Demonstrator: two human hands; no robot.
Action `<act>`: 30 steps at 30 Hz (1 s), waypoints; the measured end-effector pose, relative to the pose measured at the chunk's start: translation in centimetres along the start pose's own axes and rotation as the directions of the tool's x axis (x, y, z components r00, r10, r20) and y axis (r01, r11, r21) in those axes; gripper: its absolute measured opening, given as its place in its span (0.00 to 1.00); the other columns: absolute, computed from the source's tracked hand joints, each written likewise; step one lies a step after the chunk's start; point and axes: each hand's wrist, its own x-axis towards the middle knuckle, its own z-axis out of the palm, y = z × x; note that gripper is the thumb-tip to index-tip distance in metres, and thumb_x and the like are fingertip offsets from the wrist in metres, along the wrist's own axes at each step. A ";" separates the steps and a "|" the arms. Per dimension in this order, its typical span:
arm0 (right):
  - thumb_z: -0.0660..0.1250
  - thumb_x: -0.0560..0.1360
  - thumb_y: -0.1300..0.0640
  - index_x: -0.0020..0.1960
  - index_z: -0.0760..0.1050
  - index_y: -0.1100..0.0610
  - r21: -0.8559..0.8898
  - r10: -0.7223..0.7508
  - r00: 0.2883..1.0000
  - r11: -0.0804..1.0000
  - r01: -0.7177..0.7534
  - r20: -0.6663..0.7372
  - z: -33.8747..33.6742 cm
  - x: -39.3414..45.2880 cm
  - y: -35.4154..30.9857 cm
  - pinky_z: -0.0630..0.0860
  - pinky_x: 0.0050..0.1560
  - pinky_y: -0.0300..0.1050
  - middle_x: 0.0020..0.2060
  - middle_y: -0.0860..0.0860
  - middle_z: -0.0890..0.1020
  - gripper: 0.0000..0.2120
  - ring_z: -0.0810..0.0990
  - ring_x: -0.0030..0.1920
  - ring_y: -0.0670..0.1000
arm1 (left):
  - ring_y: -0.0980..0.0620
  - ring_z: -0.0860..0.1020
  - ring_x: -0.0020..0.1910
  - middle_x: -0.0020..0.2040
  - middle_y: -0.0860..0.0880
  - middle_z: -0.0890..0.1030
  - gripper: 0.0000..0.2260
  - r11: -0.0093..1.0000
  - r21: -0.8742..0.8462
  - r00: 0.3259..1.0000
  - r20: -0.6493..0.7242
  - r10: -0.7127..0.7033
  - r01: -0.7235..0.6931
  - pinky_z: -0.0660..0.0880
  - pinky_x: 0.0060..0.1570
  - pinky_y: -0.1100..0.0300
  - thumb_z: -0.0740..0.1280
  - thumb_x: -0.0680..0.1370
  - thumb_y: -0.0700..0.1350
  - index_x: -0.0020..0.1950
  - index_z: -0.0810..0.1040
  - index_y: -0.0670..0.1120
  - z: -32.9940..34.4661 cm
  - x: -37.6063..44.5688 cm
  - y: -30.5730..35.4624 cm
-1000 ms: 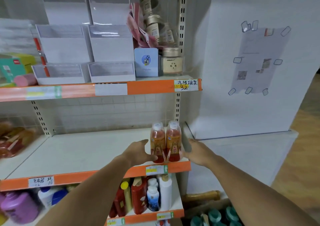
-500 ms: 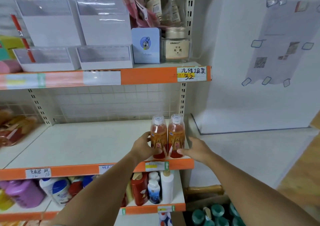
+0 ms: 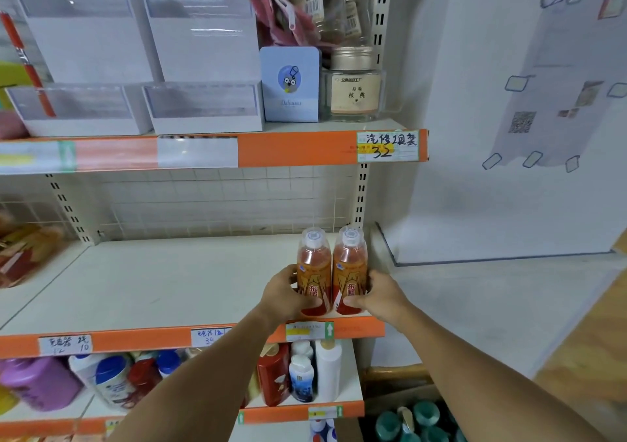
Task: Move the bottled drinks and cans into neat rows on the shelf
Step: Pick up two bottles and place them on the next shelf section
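Nearest the cam: teal-capped bottles (image 3: 414, 421) in a box bottom right, then the lower shelf w/ a purple jug (image 3: 40, 382), a red bottle (image 3: 273, 375) and a white bottle (image 3: 328, 370).

Both forearms reach up to the middle shelf (image 3: 142, 285). Left hand (image 3: 285, 294) is curled round the left drink bottle (image 3: 314, 272), thumb across its front label. Right hand (image 3: 380, 294) wraps the right drink bottle (image 3: 350, 270) the same way, thumb low on the label. The 2 bottles stand upright, touching side by side, right at the front edge at the shelf's right end. Orange liquid, clear caps, orange/red labels reading 东鹏.

Orange price rail below them has handwritten tags (image 3: 64, 344), one w/ "10", another (image 3: 210, 336) too smudgy to read.

To the left on the same shelf, blurry snack bags (image 3: 23, 255) behind a wire divider.

Top shelf: white display boxes (image 3: 200, 68), a blue card (image 3: 290, 83) w/ a cartoon face and script I can't make out, and a jar (image 3: 355, 85) labelled 核桃. Rail tag (image 3: 388, 145) says 汽修 something + "32". Far right, a taped paper sheet (image 3: 556, 88) on the wall w/ a QR code.
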 end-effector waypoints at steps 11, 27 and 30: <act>0.81 0.66 0.56 0.63 0.75 0.50 0.006 -0.011 1.000 1.000 0.011 0.008 0.5 0.8 0.9 0.78 0.58 0.48 0.54 0.44 0.83 0.29 0.81 0.56 0.47 | 0.52 0.80 0.58 0.57 0.51 0.82 0.30 1.000 -0.005 1.000 0.025 -0.015 0.015 0.79 0.58 0.56 0.80 0.65 0.34 0.64 0.77 0.48 0.0 0.7 0.1; 0.80 0.67 0.56 0.58 0.78 0.50 0.002 -0.030 1.000 1.000 0.030 -0.005 0.3 1.5 1.2 0.80 0.58 0.51 0.51 0.45 0.84 0.22 0.82 0.54 0.48 | 0.55 0.82 0.49 0.48 0.53 0.85 0.22 0.995 0.088 0.998 -0.058 -0.037 0.042 0.80 0.51 0.60 0.81 0.64 0.36 0.55 0.82 0.48 0.6 0.4 0.9; 0.80 0.67 0.57 0.57 0.78 0.50 0.008 -0.041 0.999 0.999 0.041 -0.011 0.1 1.7 0.9 0.80 0.57 0.50 0.49 0.44 0.84 0.21 0.83 0.53 0.48 | 0.58 0.81 0.47 0.47 0.55 0.84 0.22 0.995 0.090 0.996 -0.079 -0.030 0.037 0.79 0.47 0.64 0.82 0.64 0.37 0.55 0.81 0.50 0.3 0.0 1.2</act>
